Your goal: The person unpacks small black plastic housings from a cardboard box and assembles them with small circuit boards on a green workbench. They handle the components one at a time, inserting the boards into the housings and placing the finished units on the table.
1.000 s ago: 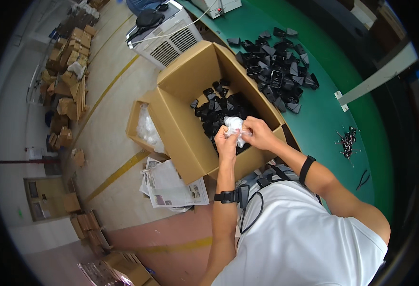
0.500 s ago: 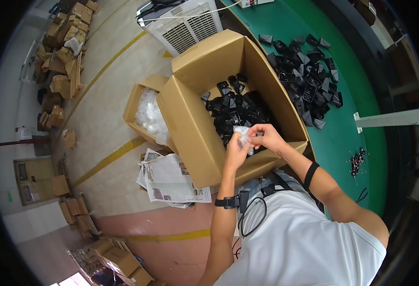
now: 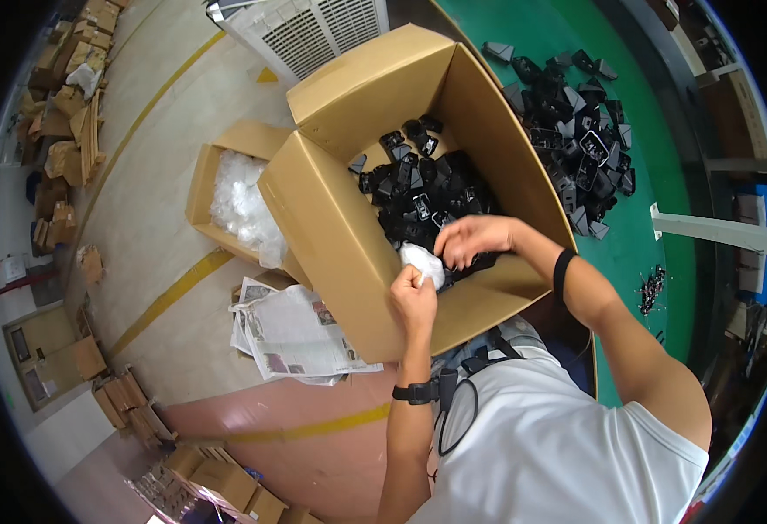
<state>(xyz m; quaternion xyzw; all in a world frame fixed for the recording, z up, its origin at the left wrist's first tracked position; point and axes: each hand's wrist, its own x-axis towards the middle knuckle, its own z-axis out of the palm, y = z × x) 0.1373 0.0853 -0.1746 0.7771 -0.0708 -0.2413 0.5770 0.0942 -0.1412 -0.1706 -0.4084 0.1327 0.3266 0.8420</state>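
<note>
My left hand (image 3: pixel 414 299) is closed on the lower edge of a crumpled translucent white plastic bag (image 3: pixel 422 264), over the near part of a large cardboard box (image 3: pixel 318 231). Whether anything is inside the bag, I cannot tell. Just right of the bag is my right hand (image 3: pixel 475 239), its fingers bent and apart, slightly blurred, with nothing visible in them. Below both hands, inside the box, lies a heap of black plastic housings (image 3: pixel 431 188). Bands circle my left wrist and my right forearm.
Left of the box stands a smaller carton (image 3: pixel 202 188) full of clear plastic bags (image 3: pixel 244 210). Newspaper sheets (image 3: pixel 287 332) lie nearer. On the green table (image 3: pixel 663 223) to the right are more black housings (image 3: pixel 575 131) and a small pile of parts (image 3: pixel 652 291). A grilled appliance (image 3: pixel 322 39) stands behind.
My right hand has come away from the bag, to its right. The left hand has moved slightly left and down with the bag. The view has shifted a little.
</note>
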